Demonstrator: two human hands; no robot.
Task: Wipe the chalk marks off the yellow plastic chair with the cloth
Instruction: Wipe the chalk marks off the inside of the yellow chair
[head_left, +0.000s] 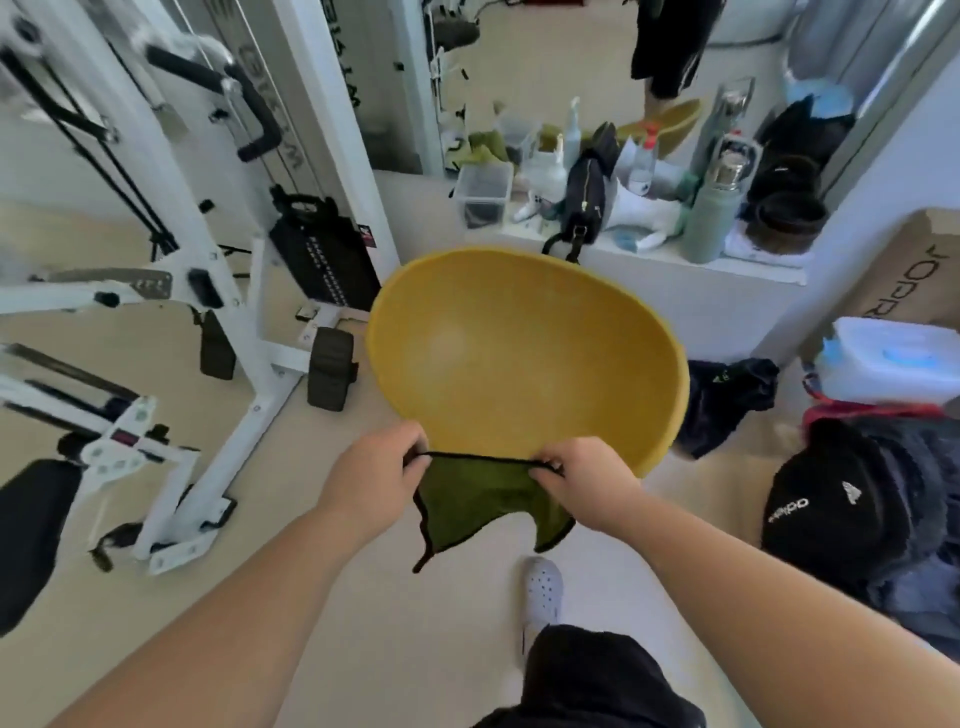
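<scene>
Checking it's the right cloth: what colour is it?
The cloth is olive green with black edging; the head view shows it best.

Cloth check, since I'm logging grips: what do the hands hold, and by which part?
The green cloth, stretched by its top edge: left hand pinches one end, right hand the other.

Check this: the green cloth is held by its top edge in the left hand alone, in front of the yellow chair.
Wrong on one point: the head view shows both the left hand and the right hand pinching the cloth by its top edge, in front of the chair.
</scene>
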